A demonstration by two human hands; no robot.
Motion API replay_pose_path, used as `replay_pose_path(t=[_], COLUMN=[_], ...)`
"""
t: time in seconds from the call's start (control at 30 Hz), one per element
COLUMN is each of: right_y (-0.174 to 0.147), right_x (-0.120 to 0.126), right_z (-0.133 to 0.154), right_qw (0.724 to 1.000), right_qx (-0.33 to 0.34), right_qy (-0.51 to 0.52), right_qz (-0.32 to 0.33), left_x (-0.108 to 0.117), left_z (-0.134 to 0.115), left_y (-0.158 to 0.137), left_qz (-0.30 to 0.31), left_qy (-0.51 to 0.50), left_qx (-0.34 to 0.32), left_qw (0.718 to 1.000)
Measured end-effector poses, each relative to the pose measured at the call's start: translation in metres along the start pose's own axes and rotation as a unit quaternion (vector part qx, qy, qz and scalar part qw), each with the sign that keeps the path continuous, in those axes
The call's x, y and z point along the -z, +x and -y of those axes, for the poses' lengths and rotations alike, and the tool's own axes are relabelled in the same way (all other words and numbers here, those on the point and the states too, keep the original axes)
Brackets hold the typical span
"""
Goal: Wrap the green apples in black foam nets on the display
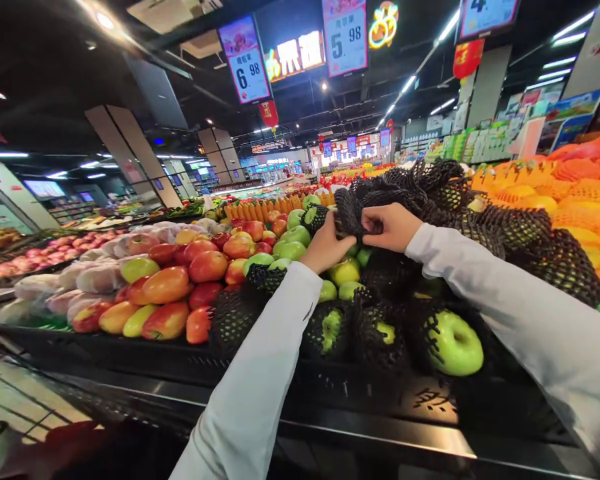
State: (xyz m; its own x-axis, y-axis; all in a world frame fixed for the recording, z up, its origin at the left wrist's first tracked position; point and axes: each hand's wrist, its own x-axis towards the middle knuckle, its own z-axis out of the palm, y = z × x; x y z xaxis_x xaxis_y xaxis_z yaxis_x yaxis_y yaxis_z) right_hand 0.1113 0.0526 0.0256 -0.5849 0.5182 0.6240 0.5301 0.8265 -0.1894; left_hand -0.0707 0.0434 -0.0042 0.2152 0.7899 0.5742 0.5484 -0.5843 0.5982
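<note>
Both of my hands are together over the green apples, at a black foam net sleeve (349,212). My left hand (326,245) pinches the sleeve's left side, fingers closed. From the right, my right hand (391,227) grips its other side with curled fingers. Whether an apple sits inside this sleeve I cannot tell. Below my hands lie bare green apples (345,271). Nearer the front edge, a green apple (456,343) shows half out of its black net, beside several others in nets.
Red and yellow apples (167,287) are heaped to the left, with wrapped pale fruit (97,277) beyond them. Black-netted fruit (515,230) piles up at right, next to orange-netted fruit (580,207). A metal-edged display shelf (380,433) runs along the front. A wire cart (17,400) stands lower left.
</note>
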Motion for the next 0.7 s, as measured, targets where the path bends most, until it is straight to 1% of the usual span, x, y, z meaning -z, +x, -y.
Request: replay_pose_path(t=[0.1,0.17,0.2,0.23,0.3,0.37,0.43,0.5,0.53,0.6,0.67,0.7], right_y=[0.001,0.0,0.0,-0.001,-0.002,-0.002,-0.001,0.002,0.004,0.006,0.007,0.007], right_x=[0.001,0.003,0.004,0.006,0.009,0.009,0.005,-0.002,-0.006,-0.013,-0.016,-0.016], right_z=[0.0,0.001,0.001,0.001,-0.001,-0.003,-0.004,-0.006,-0.007,-0.011,-0.016,-0.019], right_qw=[1.0,0.999,0.997,0.994,0.98,0.968,0.961,0.948,0.939,0.928,0.93,0.935], right_qx=[-0.025,-0.039,-0.048,-0.061,-0.093,-0.098,-0.061,-0.031,-0.037,-0.078,-0.114,-0.121], right_qy=[-0.002,-0.016,-0.026,-0.036,-0.04,0.012,0.118,0.233,0.278,0.328,0.329,0.317], right_qz=[-0.004,-0.025,-0.05,-0.085,-0.172,-0.233,-0.243,-0.215,-0.198,-0.156,-0.113,-0.1], left_x=[0.002,0.005,0.007,0.009,0.013,0.015,0.015,0.013,0.012,0.008,0.007,0.007], left_z=[0.0,0.0,0.001,0.002,0.006,0.01,0.013,0.014,0.014,0.009,0.001,-0.003], left_y=[0.001,0.002,0.003,0.004,0.006,0.009,0.011,0.012,0.012,0.01,0.006,0.003], left_qz=[-0.027,-0.073,-0.104,-0.14,-0.208,-0.245,-0.245,-0.222,-0.206,-0.167,-0.13,-0.118], left_qy=[-0.048,-0.03,-0.012,0.005,0.027,0.017,-0.017,-0.053,-0.063,-0.055,0.001,0.048], left_qx=[-0.04,-0.055,-0.049,-0.033,0.022,0.071,0.077,0.043,0.019,-0.033,-0.058,-0.048], left_qw=[0.998,0.995,0.993,0.99,0.977,0.967,0.966,0.973,0.976,0.984,0.99,0.991])
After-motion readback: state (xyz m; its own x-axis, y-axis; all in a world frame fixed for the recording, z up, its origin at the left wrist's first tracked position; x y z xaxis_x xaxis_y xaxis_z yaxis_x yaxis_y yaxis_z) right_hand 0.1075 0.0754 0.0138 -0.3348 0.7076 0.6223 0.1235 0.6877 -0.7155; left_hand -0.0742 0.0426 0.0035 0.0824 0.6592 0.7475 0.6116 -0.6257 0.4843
